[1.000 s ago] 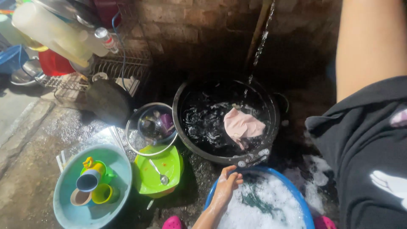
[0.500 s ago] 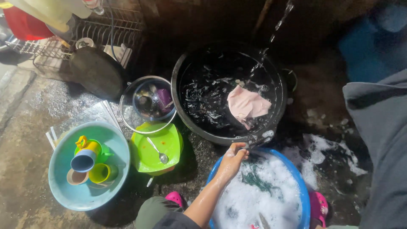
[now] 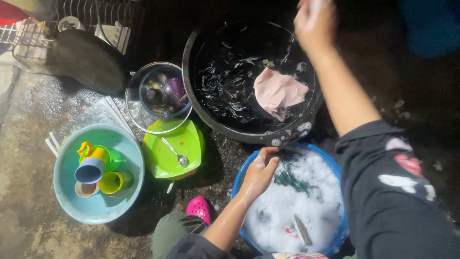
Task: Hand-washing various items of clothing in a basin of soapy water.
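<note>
Left hand (image 3: 261,168) curls over the near rim of the round blue plastic basin (image 3: 335,172) of slippery suds, gripping it; probably heavy; beyond the basin, right hand (image 3: 314,19) is raised, its grip blurred, cannot tell.

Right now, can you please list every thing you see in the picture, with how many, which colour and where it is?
big basin: 1, black, top centre, holds dark water
cloth: 1, pink, inside the big basin
soapy tub: 1, blue, bottom centre, full of foam
bowl: 1, light blue, left
cups: about 4, yellow, blue and tan, inside the bowl
plate: 1, green, centre
spoon: 1, metal, on the plate
glass lid: 1, clear, above the plate
shoe: 1, pink, bottom centre
left hand: 1, on the soapy tub rim
right hand: 1, blurred, raised over the big basin
</note>
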